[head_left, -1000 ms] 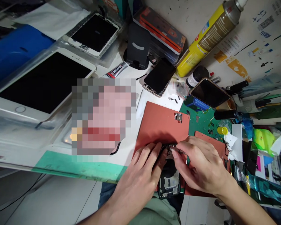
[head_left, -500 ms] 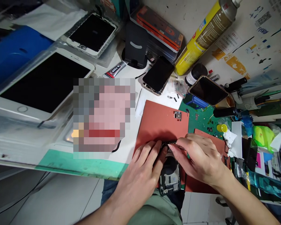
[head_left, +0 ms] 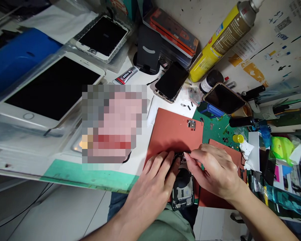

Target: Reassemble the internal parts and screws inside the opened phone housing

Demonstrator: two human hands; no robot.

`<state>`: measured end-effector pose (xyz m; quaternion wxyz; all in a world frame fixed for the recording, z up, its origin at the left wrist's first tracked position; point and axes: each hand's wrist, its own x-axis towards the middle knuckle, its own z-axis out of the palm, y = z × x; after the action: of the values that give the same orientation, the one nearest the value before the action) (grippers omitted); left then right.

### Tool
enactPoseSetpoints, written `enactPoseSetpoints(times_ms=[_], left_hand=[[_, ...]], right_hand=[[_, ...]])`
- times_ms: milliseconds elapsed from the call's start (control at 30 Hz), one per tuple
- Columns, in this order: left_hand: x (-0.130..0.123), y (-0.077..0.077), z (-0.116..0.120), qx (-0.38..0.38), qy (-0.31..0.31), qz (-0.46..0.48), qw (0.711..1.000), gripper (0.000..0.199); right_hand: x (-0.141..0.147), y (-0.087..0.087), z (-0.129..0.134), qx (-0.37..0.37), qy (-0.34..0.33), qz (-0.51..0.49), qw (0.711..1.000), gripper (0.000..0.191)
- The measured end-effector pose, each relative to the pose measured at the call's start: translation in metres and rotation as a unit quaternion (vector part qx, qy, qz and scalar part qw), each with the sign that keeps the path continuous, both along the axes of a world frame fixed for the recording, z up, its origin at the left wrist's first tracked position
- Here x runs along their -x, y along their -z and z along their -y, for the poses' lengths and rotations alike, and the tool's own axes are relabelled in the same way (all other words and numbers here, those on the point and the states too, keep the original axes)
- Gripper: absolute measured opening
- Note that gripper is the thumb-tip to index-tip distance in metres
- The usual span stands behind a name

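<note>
An opened phone housing (head_left: 183,192) with bare inner parts lies on the red-brown mat (head_left: 175,129), its lower end at the mat's near edge. My left hand (head_left: 158,177) rests along its left side, fingers bent over the upper end and holding it. From the right, my right hand (head_left: 213,167) pinches a thin metal tool, mostly hidden by the fingers, over the top of the housing. A small metal part (head_left: 191,125) sits on the mat beyond the hands.
Left lies a large white phone (head_left: 50,88) on plastic sleeves. A dark-screened phone (head_left: 172,81), a glue tube (head_left: 125,75) and a yellow spray can (head_left: 220,40) are at the back. Loose bits cover a green mat (head_left: 214,125). One area is pixelated.
The whole view has shifted slightly. My right thumb and fingertips have moved a little away from my left fingers, so more of the housing's top end shows.
</note>
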<state>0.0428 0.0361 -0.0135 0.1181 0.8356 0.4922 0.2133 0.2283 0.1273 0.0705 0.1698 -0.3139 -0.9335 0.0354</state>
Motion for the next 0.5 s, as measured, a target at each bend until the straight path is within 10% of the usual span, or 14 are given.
enactPoseSetpoints(times_ms=[500], left_hand=[[0.0002, -0.0013, 0.0009, 0.005, 0.002, -0.001, 1.0, 0.067]], right_hand=[[-0.0007, 0.0067, 0.0048, -0.012, 0.025, 0.012, 1.0, 0.022]])
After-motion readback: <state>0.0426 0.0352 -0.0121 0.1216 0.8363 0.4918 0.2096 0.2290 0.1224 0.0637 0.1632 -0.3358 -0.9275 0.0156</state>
